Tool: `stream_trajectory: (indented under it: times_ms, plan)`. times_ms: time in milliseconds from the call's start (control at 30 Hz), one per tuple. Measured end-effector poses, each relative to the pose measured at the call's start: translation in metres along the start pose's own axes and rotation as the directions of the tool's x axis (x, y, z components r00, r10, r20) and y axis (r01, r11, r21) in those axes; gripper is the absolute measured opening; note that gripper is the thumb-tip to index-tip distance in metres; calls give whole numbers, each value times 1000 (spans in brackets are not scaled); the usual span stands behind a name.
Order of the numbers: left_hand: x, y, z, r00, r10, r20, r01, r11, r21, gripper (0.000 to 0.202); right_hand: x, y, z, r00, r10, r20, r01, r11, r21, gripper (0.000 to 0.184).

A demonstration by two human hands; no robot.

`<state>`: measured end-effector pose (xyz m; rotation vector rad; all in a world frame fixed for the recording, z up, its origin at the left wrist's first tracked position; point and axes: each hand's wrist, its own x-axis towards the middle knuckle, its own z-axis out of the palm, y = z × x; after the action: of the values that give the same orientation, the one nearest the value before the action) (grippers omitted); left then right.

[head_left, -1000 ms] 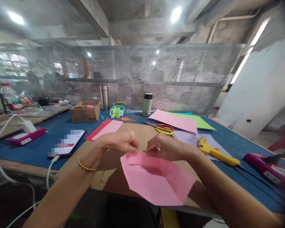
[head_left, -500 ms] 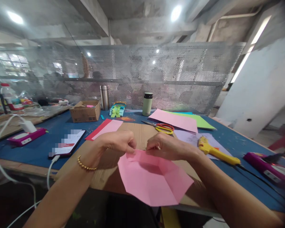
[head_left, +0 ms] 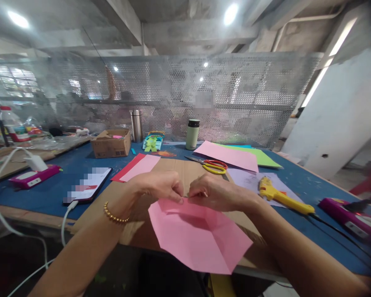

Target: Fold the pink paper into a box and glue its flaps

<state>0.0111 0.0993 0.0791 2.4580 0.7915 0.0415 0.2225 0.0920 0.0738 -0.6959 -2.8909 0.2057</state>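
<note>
A creased sheet of pink paper [head_left: 194, 239] with angled edges tilts over the front of a cardboard sheet [head_left: 170, 169]. My left hand [head_left: 167, 187] pinches its far edge between thumb and curled fingers. Close beside it, my right hand [head_left: 212, 192] grips the same edge, fingers folded under. Only a narrow gap separates the two hands. Part of the far edge is folded, and my fingers hide some of it. Beyond my right hand lie scissors [head_left: 214, 166] with red and yellow handles.
A yellow glue gun [head_left: 284, 200] and a purple power strip [head_left: 348, 216] lie to the right. Coloured paper [head_left: 231, 155] is stacked behind. At left are a phone [head_left: 91, 185] on a cable and a cardboard box [head_left: 111, 144]. A green tumbler [head_left: 192, 135] stands at the back.
My left hand has slid right along the far edge, closer to my right hand. The paper's left side has shifted slightly left, and its near edge sits a little lower.
</note>
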Motion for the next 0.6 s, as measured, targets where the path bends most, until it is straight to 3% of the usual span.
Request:
stream_trajectory:
  times_ms: [200,500,600]
  plan:
    - [3,2,2,987,146,-69,-143,989,49,32,0,2,-1,1000,23,0,-23,999,32,18]
    - [7,1,5,986,143,-82,-136,987,81,24,-4,-2,-6,966,237,98,-243,969,50,23]
    - [8,-2,7,988,113,-105,-106,992,70,22,-4,-1,-5,969,224,100,-227,974,11,26]
